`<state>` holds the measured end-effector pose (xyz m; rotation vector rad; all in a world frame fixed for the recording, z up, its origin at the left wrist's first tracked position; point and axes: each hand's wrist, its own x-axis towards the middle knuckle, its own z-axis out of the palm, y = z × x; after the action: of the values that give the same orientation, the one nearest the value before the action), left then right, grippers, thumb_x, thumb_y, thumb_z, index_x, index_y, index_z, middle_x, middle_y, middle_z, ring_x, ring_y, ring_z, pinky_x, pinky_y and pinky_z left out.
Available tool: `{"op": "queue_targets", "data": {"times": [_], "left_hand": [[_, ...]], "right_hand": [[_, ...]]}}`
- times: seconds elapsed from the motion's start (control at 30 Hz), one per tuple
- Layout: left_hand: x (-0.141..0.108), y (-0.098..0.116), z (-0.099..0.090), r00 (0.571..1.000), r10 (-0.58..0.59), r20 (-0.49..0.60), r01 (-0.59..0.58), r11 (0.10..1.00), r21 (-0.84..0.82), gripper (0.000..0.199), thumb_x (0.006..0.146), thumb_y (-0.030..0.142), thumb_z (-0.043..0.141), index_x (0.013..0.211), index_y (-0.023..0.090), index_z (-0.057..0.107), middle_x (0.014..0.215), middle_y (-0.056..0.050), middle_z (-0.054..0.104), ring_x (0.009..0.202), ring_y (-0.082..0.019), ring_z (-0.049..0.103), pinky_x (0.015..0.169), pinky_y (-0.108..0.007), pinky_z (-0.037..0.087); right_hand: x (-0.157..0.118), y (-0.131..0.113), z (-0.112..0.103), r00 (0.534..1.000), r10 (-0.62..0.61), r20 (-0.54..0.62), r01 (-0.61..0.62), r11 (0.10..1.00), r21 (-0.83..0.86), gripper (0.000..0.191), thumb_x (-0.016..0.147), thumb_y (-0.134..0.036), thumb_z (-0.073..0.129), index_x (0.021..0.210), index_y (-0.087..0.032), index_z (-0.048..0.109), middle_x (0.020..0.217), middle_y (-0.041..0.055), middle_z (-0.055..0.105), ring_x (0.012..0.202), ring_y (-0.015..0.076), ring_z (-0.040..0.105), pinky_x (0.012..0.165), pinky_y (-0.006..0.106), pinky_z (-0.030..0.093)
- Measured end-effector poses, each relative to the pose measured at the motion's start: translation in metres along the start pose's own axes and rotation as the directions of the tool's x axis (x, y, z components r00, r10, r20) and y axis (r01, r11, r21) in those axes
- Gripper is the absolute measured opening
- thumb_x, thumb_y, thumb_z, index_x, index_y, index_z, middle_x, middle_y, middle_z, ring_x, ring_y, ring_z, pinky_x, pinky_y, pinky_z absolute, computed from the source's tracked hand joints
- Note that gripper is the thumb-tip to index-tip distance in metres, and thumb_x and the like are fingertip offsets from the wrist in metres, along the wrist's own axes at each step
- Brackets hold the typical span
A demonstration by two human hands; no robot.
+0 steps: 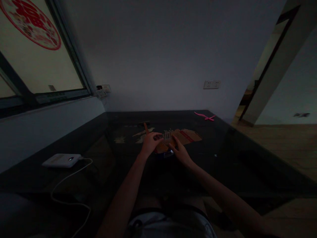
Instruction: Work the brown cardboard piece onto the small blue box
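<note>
Tabletop [104,145] black, glossy; wall [153,59] plain grey-white, bluish in the dim light; power bank [61,160] and cable [71,175] white; strip [205,116] bright pink; cardboard [189,135] brown with a red band; window sticker [32,23] red, patterned, with a large character inside a round red border; floor [279,145] brown; window frame [71,49] dark grey-green; wall sockets [212,85] off-white.

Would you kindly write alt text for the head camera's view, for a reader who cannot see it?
A person's left hand and right hand flank a small, indistinct item on a dark, glossy table, in dim light. Brown cardboard-like material lies just beyond; a corded white device sits at left, a pink strip near the far right corner.
</note>
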<state>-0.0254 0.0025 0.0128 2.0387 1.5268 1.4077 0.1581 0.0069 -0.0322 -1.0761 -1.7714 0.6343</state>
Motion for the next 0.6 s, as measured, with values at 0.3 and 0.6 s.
{"op": "queue_targets", "data": {"times": [0.3, 0.6], "left_hand": [[0.002, -0.005, 0.000, 0.999, 0.033, 0.018, -0.034, 0.997, 0.070, 0.007, 0.073, 0.021, 0.067, 0.078, 0.018, 0.071, 0.081, -0.004, 0.071, 0.078, -0.019, 0.066, 0.074, -0.033, 0.051], [0.003, -0.006, -0.003, 0.998, 0.057, 0.036, -0.060, 0.993, 0.102, 0.007, 0.075, 0.022, 0.066, 0.076, 0.017, 0.071, 0.080, -0.004, 0.070, 0.076, -0.019, 0.065, 0.072, -0.032, 0.050]], "right_hand": [[-0.045, -0.039, -0.037, 0.994, -0.085, 0.071, 0.101, 0.953, -0.284, 0.062, 0.082, -0.045, 0.056, 0.139, -0.028, 0.038, 0.101, 0.0093, 0.070, 0.085, 0.0274, 0.067, 0.074, 0.039, 0.049], [-0.024, -0.056, -0.032, 0.923, -0.334, 0.193, 0.385, 0.777, -0.498, 0.029, 0.085, -0.029, 0.055, 0.113, -0.027, 0.064, 0.112, 0.0087, 0.063, 0.104, 0.0286, 0.051, 0.090, 0.043, 0.040]]}}
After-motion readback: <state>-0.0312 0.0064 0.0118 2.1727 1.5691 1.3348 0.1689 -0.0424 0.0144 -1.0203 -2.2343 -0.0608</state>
